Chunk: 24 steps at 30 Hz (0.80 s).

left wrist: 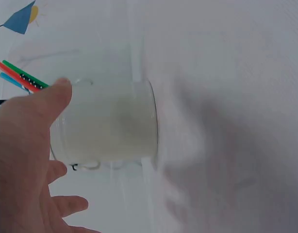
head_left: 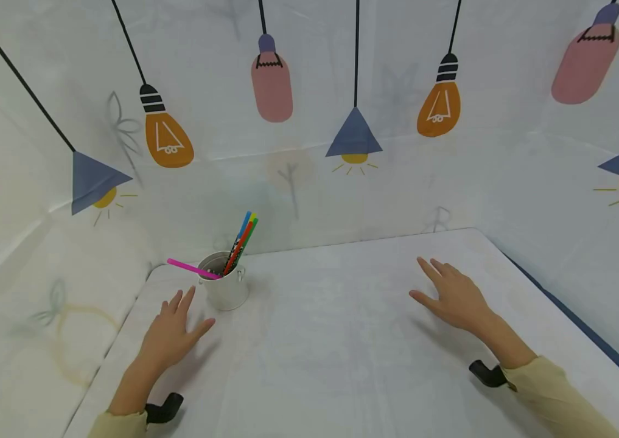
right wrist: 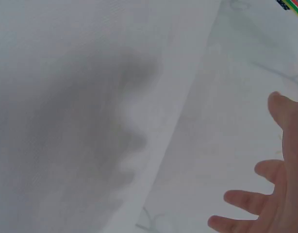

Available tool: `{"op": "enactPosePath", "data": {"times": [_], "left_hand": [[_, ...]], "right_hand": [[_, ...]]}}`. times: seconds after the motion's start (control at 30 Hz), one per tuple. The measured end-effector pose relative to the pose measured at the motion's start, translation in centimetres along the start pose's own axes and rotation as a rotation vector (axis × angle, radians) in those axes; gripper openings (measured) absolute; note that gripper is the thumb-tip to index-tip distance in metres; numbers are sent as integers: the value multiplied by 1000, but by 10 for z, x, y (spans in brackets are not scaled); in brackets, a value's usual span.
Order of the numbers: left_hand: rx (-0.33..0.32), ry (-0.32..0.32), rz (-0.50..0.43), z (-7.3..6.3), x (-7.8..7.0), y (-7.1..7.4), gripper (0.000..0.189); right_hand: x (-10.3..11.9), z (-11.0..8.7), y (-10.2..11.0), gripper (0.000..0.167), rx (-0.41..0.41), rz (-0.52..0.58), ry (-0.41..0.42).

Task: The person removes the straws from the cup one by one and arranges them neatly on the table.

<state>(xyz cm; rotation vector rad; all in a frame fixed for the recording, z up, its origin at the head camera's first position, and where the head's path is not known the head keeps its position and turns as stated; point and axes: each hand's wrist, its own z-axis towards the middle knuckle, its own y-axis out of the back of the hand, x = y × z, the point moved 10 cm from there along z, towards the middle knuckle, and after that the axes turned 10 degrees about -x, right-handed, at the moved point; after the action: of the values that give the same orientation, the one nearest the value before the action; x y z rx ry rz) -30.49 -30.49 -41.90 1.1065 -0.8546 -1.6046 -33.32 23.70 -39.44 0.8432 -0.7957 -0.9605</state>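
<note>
A small white bucket [head_left: 227, 295] with side handles stands upright at the table's back left. Several coloured pens [head_left: 242, 240] lean in it, blue, yellow, red and green, while a pink pen [head_left: 191, 268] sticks out low over its left rim. My left hand [head_left: 169, 334] hovers just in front of the bucket, fingers spread and holding nothing. In the left wrist view, the thumb overlaps the white bucket [left wrist: 110, 121] near its rim. Over the right side of the table, my right hand [head_left: 457, 298] is spread and holds nothing; its shadow falls on the white surface.
The white table [head_left: 331, 340] meets a hanging white sheet [head_left: 309, 188] printed with lamps and bulbs at its back and sides. A dark blue strip [head_left: 577, 316] runs along the right edge. Black wrist mounts [head_left: 489, 373] stick out by both sleeves.
</note>
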Motion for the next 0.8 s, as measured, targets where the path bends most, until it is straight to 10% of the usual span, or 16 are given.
{"op": "enactPosePath", "data": {"times": [0.57,0.8], "left_hand": [[-60,4,-327,41,-13,4,77],[-143,-102,-260,49,-33,6,59]], "right_hand": [[73,29,-3,35,-101,259,38],[99,33,-15,32,-76,322,66]]}}
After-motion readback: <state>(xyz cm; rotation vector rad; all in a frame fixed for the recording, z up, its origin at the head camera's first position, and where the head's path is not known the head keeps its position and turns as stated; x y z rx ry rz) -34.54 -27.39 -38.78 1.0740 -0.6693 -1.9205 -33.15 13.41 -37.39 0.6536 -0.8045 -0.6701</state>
